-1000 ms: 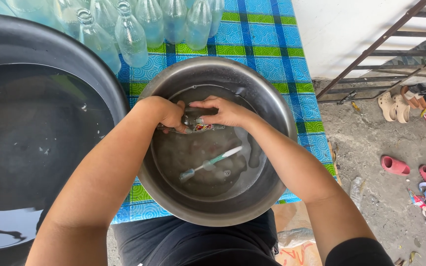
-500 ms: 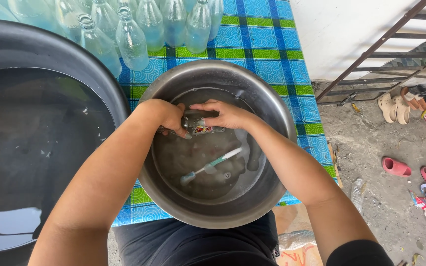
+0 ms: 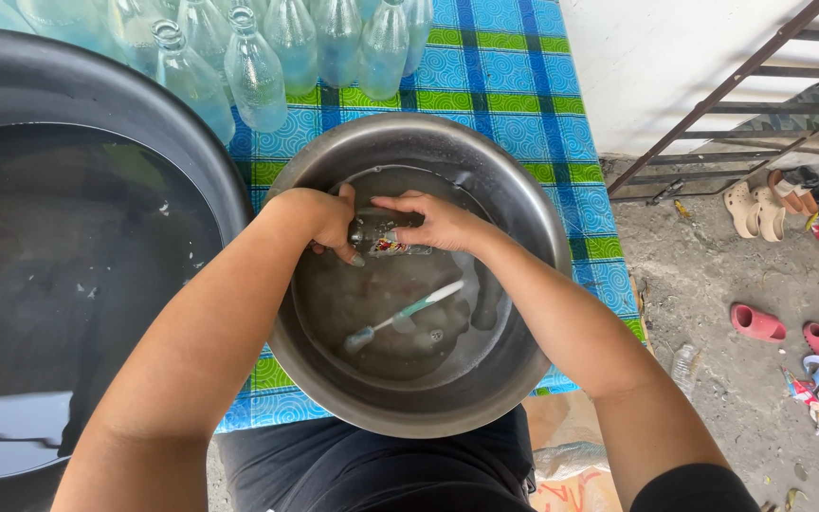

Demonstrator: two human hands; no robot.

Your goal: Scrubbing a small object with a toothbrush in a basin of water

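A round steel basin (image 3: 523,199) with shallow murky water sits in front of me on a blue and green checked cloth. Both my hands are inside it, at the far side. My left hand (image 3: 326,220) and my right hand (image 3: 440,222) grip a small labelled glass bottle (image 3: 386,241) lying sideways between them, just above the water. A toothbrush (image 3: 408,314) with a pale handle lies on the basin's bottom under the water, nearer to me than the bottle.
A big dark tub (image 3: 68,95) of water fills the left. Several empty clear glass bottles (image 3: 256,66) stand at the back on the checked cloth (image 3: 514,66). To the right lie bare ground, a metal railing (image 3: 713,104), pink slippers (image 3: 789,332) and sandals.
The hands have kept hold of the bottle and shifted it slightly within the basin. The toothbrush has stayed where it was.
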